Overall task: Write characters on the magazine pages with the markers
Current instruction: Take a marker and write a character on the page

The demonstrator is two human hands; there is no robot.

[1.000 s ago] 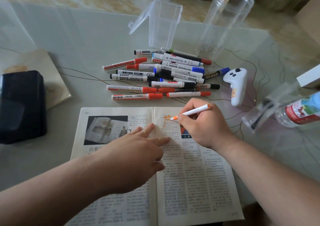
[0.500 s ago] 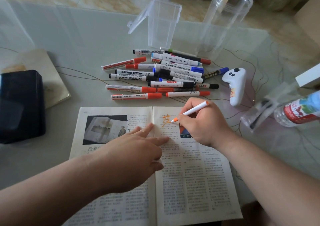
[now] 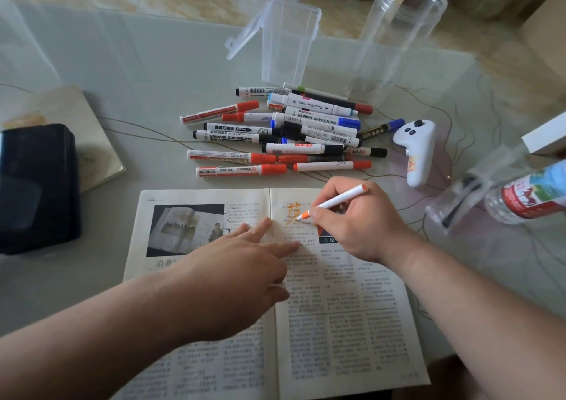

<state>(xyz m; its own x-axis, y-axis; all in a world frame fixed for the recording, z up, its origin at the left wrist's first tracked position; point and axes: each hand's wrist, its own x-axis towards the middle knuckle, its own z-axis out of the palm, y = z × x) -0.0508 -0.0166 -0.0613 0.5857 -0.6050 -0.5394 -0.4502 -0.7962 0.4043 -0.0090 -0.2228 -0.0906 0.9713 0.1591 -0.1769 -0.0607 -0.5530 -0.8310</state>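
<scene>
- The magazine (image 3: pixel 352 332) lies open flat at the near edge of the table (image 3: pixel 137 63), with its spine running away from the person.
- The left hand (image 3: pixel 242 265) rests palm down across the spine. Its fingers are straight and spread, pressing the pages flat and holding nothing.
- The right hand (image 3: pixel 358 225) sits on the upper part of the right page, its fingers curled tight round a marker (image 3: pixel 337 200).
- The marker is white with an orange tip and an orange end. It slants up to the right, and its tip touches the page near the top.
- An orange character (image 3: pixel 294 213) stands on the right page, just left of the tip.
- A pile (image 3: pixel 284 133) of capped markers in red, black and blue lies on the table just beyond the magazine.
- A white controller (image 3: pixel 418 151) lies right of the pile.
- Further right, a bottle (image 3: pixel 533 194) with a red label lies on its side.
- At the left edge a dark case (image 3: pixel 33 185) sits partly on a pale book (image 3: pixel 92 136).
- Beyond the pile stands a clear box (image 3: pixel 288 41) with its hinged lid open.
- A tall clear jar (image 3: pixel 395 38) stands to the right of the box.
</scene>
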